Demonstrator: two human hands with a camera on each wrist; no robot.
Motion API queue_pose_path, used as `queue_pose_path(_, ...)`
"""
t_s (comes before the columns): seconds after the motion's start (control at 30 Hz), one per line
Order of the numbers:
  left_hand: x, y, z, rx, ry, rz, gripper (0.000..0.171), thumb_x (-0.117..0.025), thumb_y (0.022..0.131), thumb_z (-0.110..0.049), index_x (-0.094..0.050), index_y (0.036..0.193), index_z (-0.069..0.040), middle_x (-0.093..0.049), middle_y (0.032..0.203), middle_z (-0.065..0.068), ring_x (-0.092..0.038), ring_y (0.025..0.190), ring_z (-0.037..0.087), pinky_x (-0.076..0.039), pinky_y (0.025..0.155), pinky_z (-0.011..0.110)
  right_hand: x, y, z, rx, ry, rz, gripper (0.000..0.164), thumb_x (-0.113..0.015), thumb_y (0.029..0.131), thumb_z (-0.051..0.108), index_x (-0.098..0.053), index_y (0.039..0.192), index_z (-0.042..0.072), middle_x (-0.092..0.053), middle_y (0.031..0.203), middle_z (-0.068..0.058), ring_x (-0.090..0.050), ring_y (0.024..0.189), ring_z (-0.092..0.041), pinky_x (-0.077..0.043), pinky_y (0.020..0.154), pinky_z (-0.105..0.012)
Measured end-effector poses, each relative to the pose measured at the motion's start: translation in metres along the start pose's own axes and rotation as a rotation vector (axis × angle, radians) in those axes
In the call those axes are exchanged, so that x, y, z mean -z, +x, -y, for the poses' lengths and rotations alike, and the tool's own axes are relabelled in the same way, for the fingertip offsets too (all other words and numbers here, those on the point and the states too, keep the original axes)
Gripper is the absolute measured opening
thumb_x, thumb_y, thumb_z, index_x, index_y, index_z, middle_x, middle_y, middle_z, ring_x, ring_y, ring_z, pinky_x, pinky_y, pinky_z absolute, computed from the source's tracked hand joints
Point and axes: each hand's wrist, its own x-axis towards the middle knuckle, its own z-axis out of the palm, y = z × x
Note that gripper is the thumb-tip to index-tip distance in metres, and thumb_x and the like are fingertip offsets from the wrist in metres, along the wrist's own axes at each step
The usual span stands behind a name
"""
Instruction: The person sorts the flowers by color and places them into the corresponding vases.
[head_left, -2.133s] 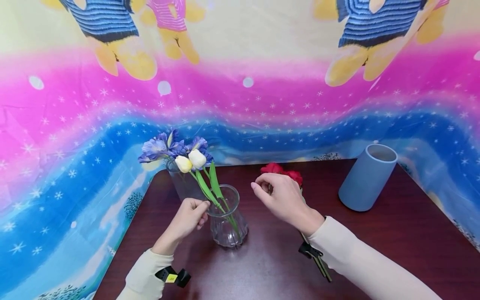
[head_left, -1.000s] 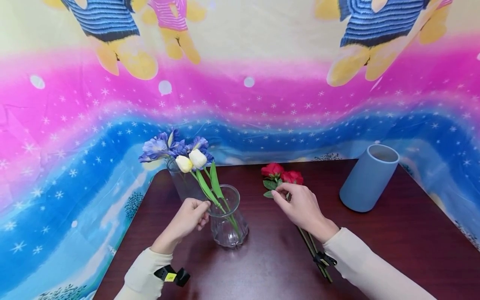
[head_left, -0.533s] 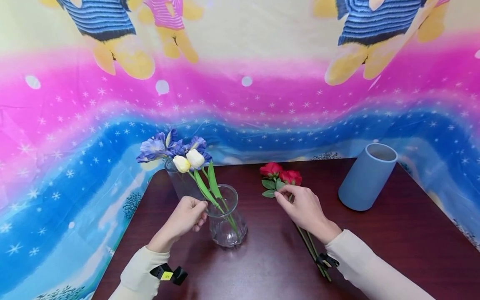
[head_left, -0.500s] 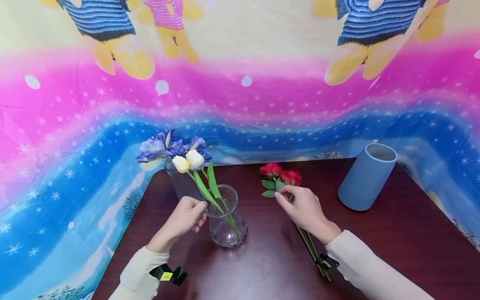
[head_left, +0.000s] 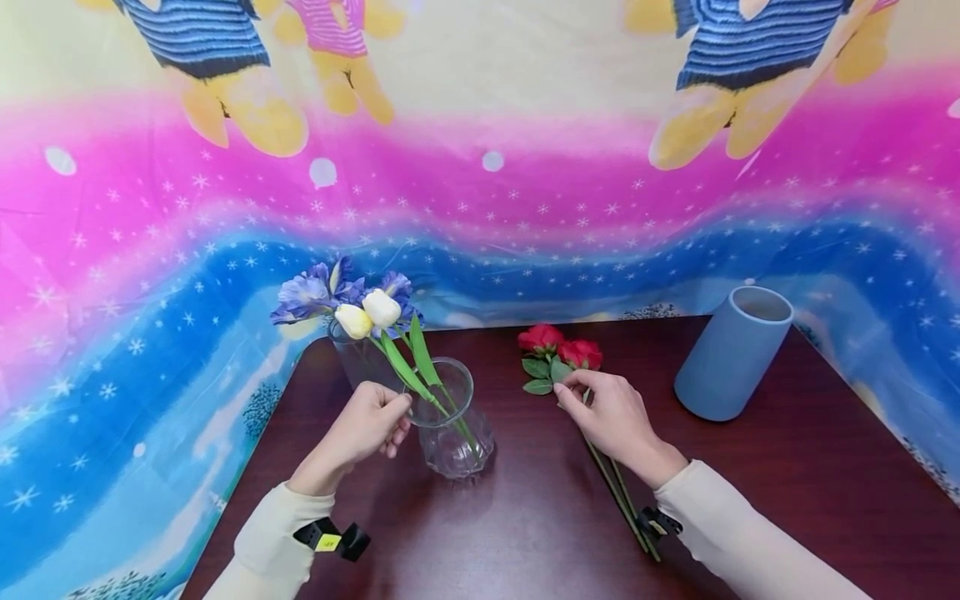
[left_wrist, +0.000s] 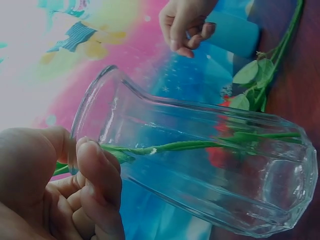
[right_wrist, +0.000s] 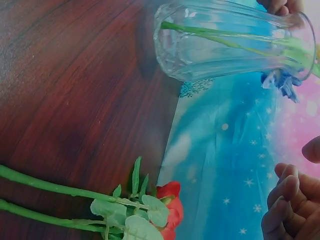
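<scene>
My left hand (head_left: 367, 421) pinches the rim of a clear ribbed glass vase (head_left: 480, 454) between thumb and fingers, seen close in the left wrist view. Two white tulips (head_left: 381, 308) with green leaves stand in the vase, leaning left, their stems showing through the glass. My right hand (head_left: 615, 417) hovers over two red roses (head_left: 542, 338) lying on the table. In the right wrist view this hand (right_wrist: 290, 205) has loosely bent fingers, thumb apart from them, nothing between. The roses' stems (right_wrist: 55, 187) lie on the tabletop below it.
Behind the tulips, a second glass vase (head_left: 358, 358) holds purple-blue irises (head_left: 303, 296). A tapered blue vase (head_left: 731, 367) stands at the back right of the dark wood table (head_left: 810, 467). A patterned cloth (head_left: 487, 200) hangs close along the table's back and sides.
My right hand has moved right and toward me, revealing more of the roses. Since half a second ago, the held glass vase and tulips have shifted slightly upward in view with my left hand.
</scene>
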Motion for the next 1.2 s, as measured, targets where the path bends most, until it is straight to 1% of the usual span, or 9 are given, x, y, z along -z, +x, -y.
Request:
queue_pose_path(0.1, 0.002, 0.002, -0.004, -0.01, 0.005, 0.007, 0.045, -0.045, 0.101, -0.012, -0.061, 0.062, 0.002, -0.053, 0.049, 0.001, -0.05, 0.038, 0.011, -0.048, 0.042, 0.027, 0.0, 0.0, -0.002, -0.005, -0.002, -0.005, 0.009, -0.069, 0.095, 0.028, -0.075, 0.091, 0.022, -0.066, 0.069, 0.011, -0.055, 0.059, -0.007, -0.043, 0.052, -0.027)
queue_pose_path(0.3, 0.0, 0.008, -0.01, -0.017, -0.006, 0.012, 0.046, -0.044, 0.103, -0.014, -0.061, 0.062, 0.002, -0.053, 0.049, 0.001, -0.051, 0.039, 0.011, -0.049, 0.043, 0.027, 0.0, -0.001, -0.005, -0.024, -0.005, 0.01, 0.012, -0.069, 0.096, 0.029, -0.076, 0.094, 0.02, -0.066, 0.068, 0.01, -0.053, 0.058, -0.007, -0.042, 0.051, -0.027)
queue_pose_path(0.57, -0.001, 0.021, -0.015, -0.013, -0.028, -0.028, 0.043, -0.043, 0.099, -0.012, -0.06, 0.063, 0.005, -0.053, 0.048, 0.001, -0.051, 0.038, 0.01, -0.046, 0.041, 0.026, -0.001, -0.002, -0.01, -0.043, -0.008, 0.034, 0.014, -0.067, 0.097, 0.029, -0.075, 0.092, 0.019, -0.063, 0.066, 0.009, -0.052, 0.058, -0.007, -0.041, 0.051, -0.028)
queue_pose_path(0.7, -0.002, 0.028, -0.017, -0.019, -0.037, -0.034, 0.042, -0.044, 0.098, -0.012, -0.059, 0.061, 0.001, -0.053, 0.048, 0.0, -0.051, 0.038, 0.009, -0.045, 0.041, 0.024, -0.001, -0.002, -0.013, -0.056, -0.015, 0.039, 0.014, -0.067, 0.097, 0.03, -0.075, 0.092, 0.02, -0.063, 0.067, 0.009, -0.052, 0.059, -0.007, -0.041, 0.051, -0.028)
queue_pose_path(0.9, -0.006, 0.037, -0.021, -0.028, -0.049, -0.059, 0.04, -0.046, 0.097, -0.01, -0.059, 0.061, 0.001, -0.053, 0.048, 0.001, -0.051, 0.037, 0.009, -0.044, 0.04, 0.023, -0.002, -0.003, -0.016, -0.053, -0.022, 0.037, 0.015, -0.066, 0.097, 0.031, -0.075, 0.093, 0.02, -0.064, 0.068, 0.009, -0.053, 0.06, -0.006, -0.042, 0.053, -0.028)
queue_pose_path(1.03, -0.008, 0.043, -0.023, -0.024, -0.046, -0.081, 0.04, -0.046, 0.096, -0.012, -0.06, 0.06, 0.001, -0.054, 0.048, 0.001, -0.05, 0.037, 0.009, -0.043, 0.04, 0.023, -0.002, -0.004, -0.017, -0.055, -0.022, 0.028, 0.015, -0.067, 0.097, 0.03, -0.076, 0.092, 0.018, -0.065, 0.069, 0.008, -0.054, 0.06, -0.006, -0.042, 0.053, -0.028)
queue_pose_path(1.2, -0.009, 0.052, -0.024, 0.012, -0.071, -0.1, 0.04, -0.045, 0.095, -0.013, -0.059, 0.059, -0.004, -0.054, 0.048, 0.0, -0.05, 0.037, 0.009, -0.042, 0.039, 0.022, -0.004, -0.004, -0.018, -0.057, -0.018, 0.036, 0.014, -0.067, 0.097, 0.029, -0.076, 0.092, 0.019, -0.066, 0.071, 0.008, -0.054, 0.061, -0.007, -0.042, 0.053, -0.028)
